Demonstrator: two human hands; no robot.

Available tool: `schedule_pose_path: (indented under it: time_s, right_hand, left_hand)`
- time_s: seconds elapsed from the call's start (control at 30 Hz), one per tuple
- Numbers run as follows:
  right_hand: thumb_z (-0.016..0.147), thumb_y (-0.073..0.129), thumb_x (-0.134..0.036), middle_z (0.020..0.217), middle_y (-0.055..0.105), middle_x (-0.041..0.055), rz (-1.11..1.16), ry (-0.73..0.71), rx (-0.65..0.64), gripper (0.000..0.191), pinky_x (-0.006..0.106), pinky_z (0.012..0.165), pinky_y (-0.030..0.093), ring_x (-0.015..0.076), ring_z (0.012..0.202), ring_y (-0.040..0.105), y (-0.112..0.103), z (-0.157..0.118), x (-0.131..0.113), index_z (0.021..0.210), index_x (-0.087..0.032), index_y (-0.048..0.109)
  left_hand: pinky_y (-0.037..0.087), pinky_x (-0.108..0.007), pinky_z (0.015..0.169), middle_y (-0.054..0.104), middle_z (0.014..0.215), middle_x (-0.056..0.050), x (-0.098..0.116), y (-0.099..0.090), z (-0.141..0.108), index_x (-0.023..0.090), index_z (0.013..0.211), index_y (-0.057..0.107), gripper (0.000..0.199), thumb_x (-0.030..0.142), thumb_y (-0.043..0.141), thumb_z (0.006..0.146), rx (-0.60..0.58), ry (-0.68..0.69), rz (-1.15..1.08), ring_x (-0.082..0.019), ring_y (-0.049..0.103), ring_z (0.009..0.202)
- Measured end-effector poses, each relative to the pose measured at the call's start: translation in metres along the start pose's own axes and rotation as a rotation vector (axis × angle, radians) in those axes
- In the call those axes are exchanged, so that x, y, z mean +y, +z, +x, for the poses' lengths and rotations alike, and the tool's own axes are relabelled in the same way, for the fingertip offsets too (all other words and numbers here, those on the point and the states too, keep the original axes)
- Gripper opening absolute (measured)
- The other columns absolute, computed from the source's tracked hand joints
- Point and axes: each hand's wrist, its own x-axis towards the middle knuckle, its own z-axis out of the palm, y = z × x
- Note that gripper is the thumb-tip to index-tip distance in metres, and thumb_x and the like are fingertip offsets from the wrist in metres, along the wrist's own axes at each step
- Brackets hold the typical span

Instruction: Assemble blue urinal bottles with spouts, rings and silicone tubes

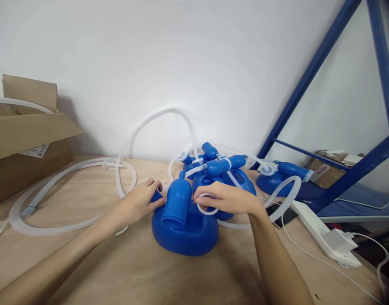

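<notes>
A blue plastic bottle (188,245) with a built-in handle lies in front of me on the wooden table. On top of it rests a blue funnel-shaped piece (178,197), its wide mouth facing me. My left hand (145,199) is closed on the bottle's neck at its left side, the fingertips partly hidden behind it. Between the thumb and fingers of my right hand (226,197) is a thin white ring (208,213), held over the right part of the bottle.
Several similar blue bottles with funnel pieces (216,168) and clear hoses stand close behind. A long hose (48,228) coils at left near a cardboard box (29,169). At right are another blue bottle (270,186), a phone (285,215), a power strip (321,233) and a blue metal frame (302,80).
</notes>
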Motion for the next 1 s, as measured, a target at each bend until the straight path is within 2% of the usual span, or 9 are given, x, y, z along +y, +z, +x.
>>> schedule_pose_path:
  time_s: [0.17, 0.23, 0.37, 0.5, 0.57, 0.7, 0.87, 0.93, 1.0]
  right_hand:
    - [0.107, 0.051, -0.044, 0.078, 0.069, 0.0007, 0.164, -0.023, 0.288, 0.031, 0.028, 0.069, 0.051, 0.0159, 0.072, 0.065, -0.003, -0.012, -0.007, 0.102, -0.020, 0.068]
    - [0.105, 0.053, -0.049, 0.084, 0.070, 0.0026, 0.264, -0.114, 0.400, 0.032, 0.030, 0.075, 0.054, 0.0175, 0.079, 0.067, 0.004, -0.010, -0.015, 0.100, -0.020, 0.067]
    - [0.107, 0.048, -0.052, 0.108, 0.070, 0.0064, 0.338, -0.270, 0.567, 0.035, 0.036, 0.097, 0.052, 0.0211, 0.104, 0.067, 0.033, 0.008, -0.040, 0.107, -0.022, 0.066]
    - [0.111, 0.039, -0.047, 0.118, 0.067, 0.0047, 0.424, -0.225, 0.711, 0.031, 0.035, 0.105, 0.050, 0.0188, 0.112, 0.064, 0.064, 0.030, -0.063, 0.119, -0.025, 0.059]
    - [0.112, 0.038, -0.046, 0.123, 0.066, 0.0047, 0.437, -0.212, 0.718, 0.030, 0.035, 0.107, 0.049, 0.0188, 0.118, 0.062, 0.074, 0.036, -0.069, 0.123, -0.026, 0.057]
    - [0.112, 0.038, -0.043, 0.136, 0.063, 0.0066, 0.401, -0.197, 0.693, 0.030, 0.036, 0.113, 0.048, 0.0195, 0.130, 0.058, 0.077, 0.036, -0.072, 0.132, -0.026, 0.053]
    - [0.107, 0.052, -0.043, 0.146, 0.061, 0.0088, 0.370, -0.179, 0.525, 0.053, 0.046, 0.122, 0.042, 0.0235, 0.142, 0.053, 0.060, 0.023, -0.067, 0.156, -0.028, 0.035]
    - [0.106, 0.053, -0.044, 0.149, 0.059, 0.0098, 0.318, -0.155, 0.497, 0.058, 0.051, 0.123, 0.040, 0.0260, 0.144, 0.051, 0.051, 0.018, -0.065, 0.159, -0.029, 0.034]
    - [0.103, 0.060, -0.046, 0.152, 0.057, 0.0107, 0.224, -0.119, 0.556, 0.067, 0.055, 0.123, 0.037, 0.0289, 0.145, 0.050, 0.042, 0.012, -0.060, 0.161, -0.030, 0.033]
  left_hand:
    - [0.048, -0.036, 0.075, 0.068, 0.100, -0.007, -0.003, -0.025, -0.018, 0.022, 0.101, 0.067, 0.040, 0.060, 0.059, 0.091, -0.164, 0.053, 0.119, -0.026, 0.067, 0.085]
    - [0.050, -0.035, 0.075, 0.070, 0.103, -0.007, -0.001, -0.033, -0.023, 0.023, 0.104, 0.069, 0.040, 0.060, 0.061, 0.092, -0.149, 0.076, 0.106, -0.026, 0.069, 0.086]
    - [0.055, -0.036, 0.084, 0.073, 0.113, -0.008, 0.019, -0.046, -0.033, 0.023, 0.118, 0.068, 0.040, 0.053, 0.047, 0.103, 0.167, 0.165, 0.094, -0.025, 0.072, 0.096]
    - [0.055, -0.039, 0.105, 0.062, 0.145, -0.010, 0.044, -0.049, -0.047, 0.028, 0.151, 0.050, 0.052, 0.047, 0.057, 0.103, 0.384, 0.513, 0.171, -0.027, 0.066, 0.123]
    - [0.054, -0.040, 0.110, 0.058, 0.151, -0.012, 0.049, -0.044, -0.051, 0.029, 0.160, 0.039, 0.065, 0.039, 0.064, 0.101, 0.520, 0.652, 0.266, -0.028, 0.063, 0.130]
    - [0.059, -0.037, 0.104, 0.061, 0.149, -0.015, 0.046, -0.034, -0.050, 0.025, 0.154, 0.046, 0.057, 0.026, 0.065, 0.101, 0.678, 0.738, 0.396, -0.026, 0.069, 0.124]
    - [0.061, -0.036, 0.101, 0.068, 0.143, -0.009, 0.040, -0.046, -0.046, 0.027, 0.137, 0.064, 0.035, 0.032, 0.061, 0.103, 0.596, 0.627, 0.267, -0.024, 0.074, 0.116]
    - [0.063, -0.035, 0.096, 0.074, 0.133, -0.008, 0.038, -0.056, -0.043, 0.026, 0.139, 0.064, 0.042, 0.042, 0.063, 0.100, 0.546, 0.547, 0.195, -0.025, 0.076, 0.108]
    - [0.064, -0.035, 0.088, 0.075, 0.127, -0.009, 0.029, -0.066, -0.041, 0.025, 0.149, 0.056, 0.059, 0.050, 0.065, 0.097, 0.496, 0.423, 0.138, -0.024, 0.077, 0.099]
